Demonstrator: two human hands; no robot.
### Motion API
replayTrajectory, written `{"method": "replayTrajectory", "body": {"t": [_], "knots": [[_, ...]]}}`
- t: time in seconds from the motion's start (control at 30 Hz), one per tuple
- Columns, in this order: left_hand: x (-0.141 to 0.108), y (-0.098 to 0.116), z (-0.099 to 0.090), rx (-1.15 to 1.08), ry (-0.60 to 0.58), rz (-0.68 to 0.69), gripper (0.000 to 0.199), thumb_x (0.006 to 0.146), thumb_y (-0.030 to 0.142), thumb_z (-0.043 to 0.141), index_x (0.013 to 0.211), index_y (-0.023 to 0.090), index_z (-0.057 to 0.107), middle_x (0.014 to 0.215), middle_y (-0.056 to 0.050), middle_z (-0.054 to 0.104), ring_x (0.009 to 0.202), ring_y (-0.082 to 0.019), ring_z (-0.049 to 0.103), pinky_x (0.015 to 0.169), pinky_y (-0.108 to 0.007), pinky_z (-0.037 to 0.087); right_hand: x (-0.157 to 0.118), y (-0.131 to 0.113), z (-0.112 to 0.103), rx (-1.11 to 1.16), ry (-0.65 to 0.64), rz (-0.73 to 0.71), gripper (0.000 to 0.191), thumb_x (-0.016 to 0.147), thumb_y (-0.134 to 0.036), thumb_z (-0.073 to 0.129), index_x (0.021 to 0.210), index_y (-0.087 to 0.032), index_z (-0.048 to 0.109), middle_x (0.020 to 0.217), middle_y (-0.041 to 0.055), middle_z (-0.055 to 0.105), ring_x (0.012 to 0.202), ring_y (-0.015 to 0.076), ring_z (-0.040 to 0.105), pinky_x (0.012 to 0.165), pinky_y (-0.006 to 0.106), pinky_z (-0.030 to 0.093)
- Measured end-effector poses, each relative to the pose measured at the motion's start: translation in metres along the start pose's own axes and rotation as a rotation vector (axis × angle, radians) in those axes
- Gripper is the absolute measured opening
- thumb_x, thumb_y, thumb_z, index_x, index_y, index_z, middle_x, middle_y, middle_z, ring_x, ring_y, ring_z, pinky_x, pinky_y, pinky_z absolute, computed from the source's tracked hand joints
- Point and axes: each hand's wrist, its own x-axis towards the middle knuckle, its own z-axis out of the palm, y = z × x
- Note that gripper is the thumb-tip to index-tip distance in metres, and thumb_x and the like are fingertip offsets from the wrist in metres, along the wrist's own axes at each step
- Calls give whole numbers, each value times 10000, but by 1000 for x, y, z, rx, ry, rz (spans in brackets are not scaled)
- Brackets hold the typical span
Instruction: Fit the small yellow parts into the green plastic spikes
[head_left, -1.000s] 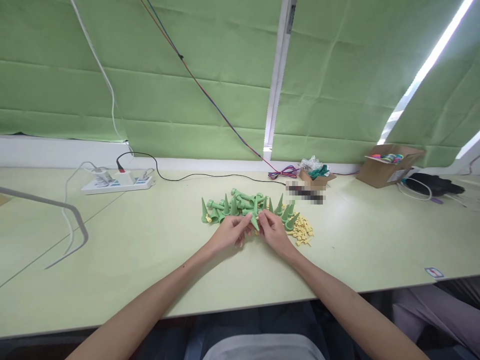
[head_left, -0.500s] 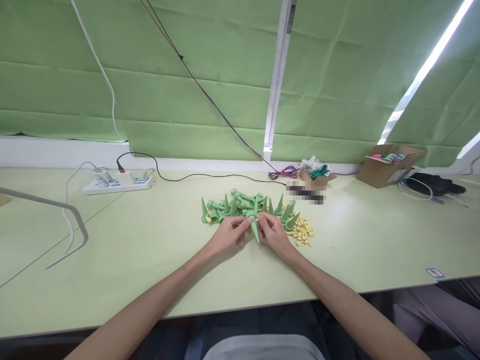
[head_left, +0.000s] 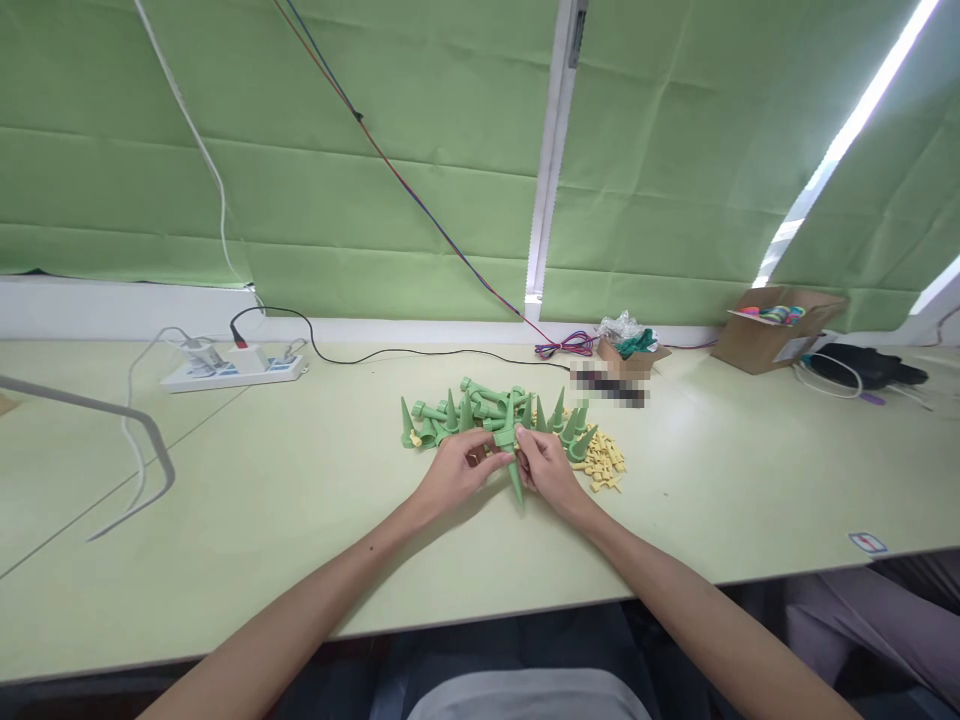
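Between my two hands is a green spiked piece [head_left: 516, 475], its pointed end toward me. My left hand [head_left: 459, 470] is closed on it from the left, thumb and fingers at its collar. From the right, my right hand [head_left: 551, 466] pinches at the same piece; whether a small part is between its fingertips is hidden. Just behind the hands lies a pile of green cones and tubes [head_left: 484, 392], some cones standing upright. Small yellow pieces [head_left: 604, 458] are heaped right of my right hand. One yellow bit [head_left: 415, 439] rests by the leftmost cone.
A white power strip [head_left: 232, 372] with plugs sits at the back left. Behind the pile are a cable bundle [head_left: 566, 345] and a small open box [head_left: 634, 361]. A larger cardboard box [head_left: 776, 335] and a black object [head_left: 862, 367] stand at the right.
The green spiked piece has tilted and its tip points lower, toward me. My left thumb has slid down and right along it, and the left fingers have opened slightly around the collar.
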Motion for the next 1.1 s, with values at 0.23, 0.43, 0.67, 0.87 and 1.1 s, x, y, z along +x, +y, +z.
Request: {"method": "replayTrajectory", "body": {"t": [0.23, 0.43, 0.67, 0.87, 1.1], "knots": [[-1, -9, 3, 67, 48, 129, 254, 858, 398, 616, 820, 147, 622, 712, 6, 534, 601, -99, 483, 540, -214, 411, 1, -2, 2, 34, 14, 68, 552, 914, -575, 442, 506, -210, 378, 368, -43, 418, 326, 89, 376, 377, 233, 280], [-2, -13, 3, 64, 58, 222, 227, 868, 360, 617, 951, 152, 653, 807, -22, 567, 638, -101, 499, 538, -208, 443, 2, -3, 3, 87, -4, 85, 549, 912, -548, 456, 491, -213, 348, 345, -54, 386, 297, 77, 342, 359, 228, 239], [-2, -11, 3, 69, 69, 242, 172, 882, 286, 593, 993, 169, 652, 922, -44, 595, 677, -102, 529, 556, -208, 458, 2, 1, 2, 45, 8, 37, 532, 943, -535, 421, 526, -207, 366, 369, -50, 404, 326, 82, 349, 391, 233, 265], [0, -4, 3, 36, 92, 86, 266, 881, 283, 559, 1129, 187, 569, 933, -38, 627, 659, -110, 550, 548, -217, 451, 1, -1, 4, -37, 81, -121, 471, 983, -469, 386, 605, -193, 439, 492, -34, 454, 449, 98, 410, 482, 240, 332], [2, -3, 3, -115, -38, -86, 344, 899, 440, 491, 714, 161, 574, 602, 12, 534, 516, -103, 480, 475, -215, 381, 2, 2, 3, -10, 118, -151, 420, 984, -466, 390, 668, -198, 461, 561, -27, 472, 486, 106, 416, 487, 243, 329]]}}
